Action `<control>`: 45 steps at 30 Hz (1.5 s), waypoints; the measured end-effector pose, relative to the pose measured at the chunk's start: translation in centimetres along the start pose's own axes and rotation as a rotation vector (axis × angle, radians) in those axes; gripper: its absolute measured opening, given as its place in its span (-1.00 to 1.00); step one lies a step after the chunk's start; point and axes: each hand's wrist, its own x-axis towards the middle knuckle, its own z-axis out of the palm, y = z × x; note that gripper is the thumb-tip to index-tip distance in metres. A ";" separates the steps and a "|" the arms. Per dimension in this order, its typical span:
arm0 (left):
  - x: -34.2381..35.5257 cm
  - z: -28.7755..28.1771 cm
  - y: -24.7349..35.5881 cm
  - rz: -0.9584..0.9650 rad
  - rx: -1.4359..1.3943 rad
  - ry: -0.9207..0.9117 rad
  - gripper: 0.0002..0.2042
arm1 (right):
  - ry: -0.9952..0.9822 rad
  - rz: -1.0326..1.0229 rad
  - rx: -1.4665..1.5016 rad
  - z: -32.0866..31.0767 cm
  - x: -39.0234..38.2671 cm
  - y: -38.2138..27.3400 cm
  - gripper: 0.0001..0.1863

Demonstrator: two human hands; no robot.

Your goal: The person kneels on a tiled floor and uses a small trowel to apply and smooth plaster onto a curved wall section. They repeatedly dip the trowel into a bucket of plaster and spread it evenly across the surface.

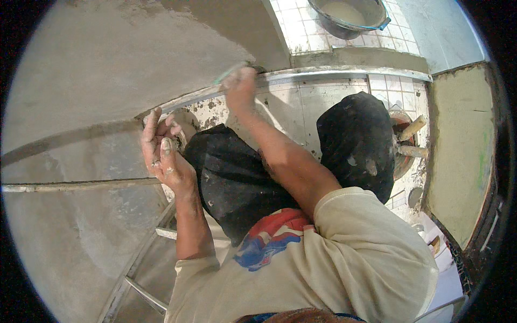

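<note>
Setting: grey plastered wall (107,59) was seen from above, with a tiled floor (323,102) far below and a metal rail (344,71) bent across the view.
Footing: a ladder (145,290) was seen at lower left, under the person's dark-trousered knees (237,177).
Left hand (161,153): it was held against the wall beside a recessed groove (70,134), fingers curled loosely, smeared with mortar; whether anything was pinched in it could not be told.
Right hand (239,89): it was stretched upward and clenched on a thin green-handled tool (230,72), whose tip was laid at the plaster's edge by the rail.
Tool position: it was found at the top of the worked patch, well apart from the left hand.
Wall state: smooth wet plaster was seen above the groove, with a rougher band and a second ledge (81,185) below.
Below: a bucket (350,16) of pale mix was seen on the floor at the top, and a basin (404,145) with wooden-handled tools at right.
Doing it well (judged): the tool would best be drawn along the edge in one even stroke, at a shallow angle, with light pressure so the fresh face is not gouged.
Bracing (judged): the left hand would best be kept on firm wall, not on wet plaster, for steadiness on the ladder.
</note>
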 end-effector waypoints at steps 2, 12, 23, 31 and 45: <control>0.1 0.0 0.0 0.003 0.003 -0.005 -0.40 | 0.164 0.226 0.146 -0.7 1.9 5.4 -0.57; -0.1 -0.3 0.4 0.011 0.040 -0.028 -0.42 | -0.025 -0.223 0.032 0.5 -1.2 -4.2 -0.63; -0.1 -0.2 0.2 0.022 -0.012 -0.033 -0.43 | 0.140 -0.211 -0.117 -2.4 3.5 0.1 -0.66; -0.1 -0.1 0.3 -0.017 0.010 -0.020 -0.34 | 0.212 -0.036 0.052 -2.4 1.3 -0.8 -0.71; -0.2 0.4 0.3 -0.021 0.014 -0.039 -0.39 | -0.352 0.113 -0.985 -2.9 -2.9 8.2 -0.59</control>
